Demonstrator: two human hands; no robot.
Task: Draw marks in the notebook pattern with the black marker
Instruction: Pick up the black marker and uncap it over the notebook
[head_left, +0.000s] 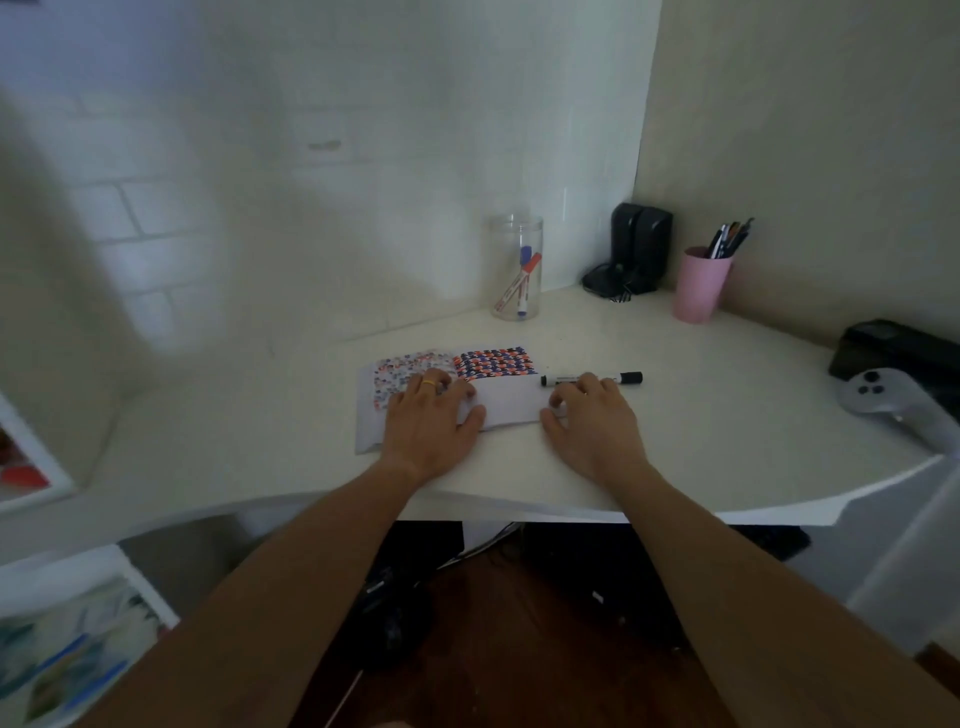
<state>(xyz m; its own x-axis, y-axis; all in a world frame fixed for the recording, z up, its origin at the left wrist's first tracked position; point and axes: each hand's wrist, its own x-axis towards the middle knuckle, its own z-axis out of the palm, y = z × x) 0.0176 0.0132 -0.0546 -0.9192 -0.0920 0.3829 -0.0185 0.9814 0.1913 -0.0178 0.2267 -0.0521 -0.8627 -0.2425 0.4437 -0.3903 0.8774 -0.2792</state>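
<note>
An open notebook (511, 397) lies flat on the white desk (701, 415), its far pages filled with a red, blue and black pattern (493, 362). My left hand (434, 421) rests palm down on the left page, fingers spread, a gold ring on one finger. The black marker (592, 379), capped, lies on the desk just right of the notebook. My right hand (589, 418) lies flat beside the notebook's right edge, its fingertips touching or nearly touching the marker's barrel without gripping it.
A clear jar (517, 267) with a red and a blue marker stands behind the notebook. A pink cup (700, 286) of pens, black speakers (636, 249), a white controller (893, 402) and a black device (893, 348) sit to the right.
</note>
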